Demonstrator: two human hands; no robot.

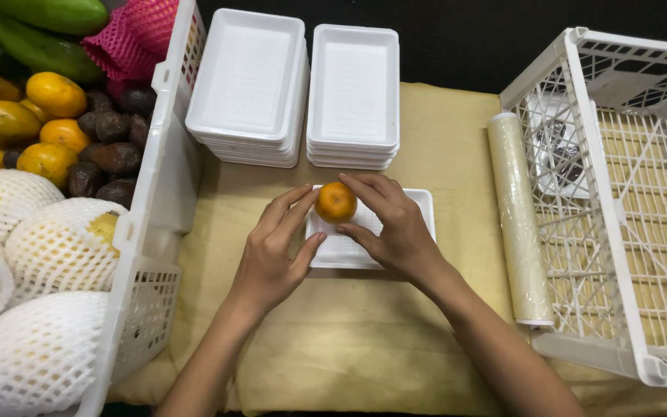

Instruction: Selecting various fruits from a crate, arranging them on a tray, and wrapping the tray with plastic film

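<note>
Head view. Both hands meet over a shallow white foam tray (411, 202) lying on the counter (364, 340), which is covered with a yellow cloth. The left hand (272, 259) and right hand (395, 228) share one small orange (336, 202), held at the tray's upper left corner. Each grip is closed on the fruit: left fingertips against its left side, right fingers curled over its top and right side. Whether the orange rests on the tray or sits just above it cannot be told.

Risk, as judged: the fruit is round and smooth, and the tray is light and shallow. Released near the rim, it could roll off onto the cloth, or tip the tray at that corner.

Condition of the orange: bright, even colour, glossy skin, no visible blemish on the exposed face.

Surroundings: two stacks of spare trays (353, 96) behind; a roll of cling film (517, 224) to the right, beside a white crate (627, 216); a fruit crate (156, 193) to the left.
</note>
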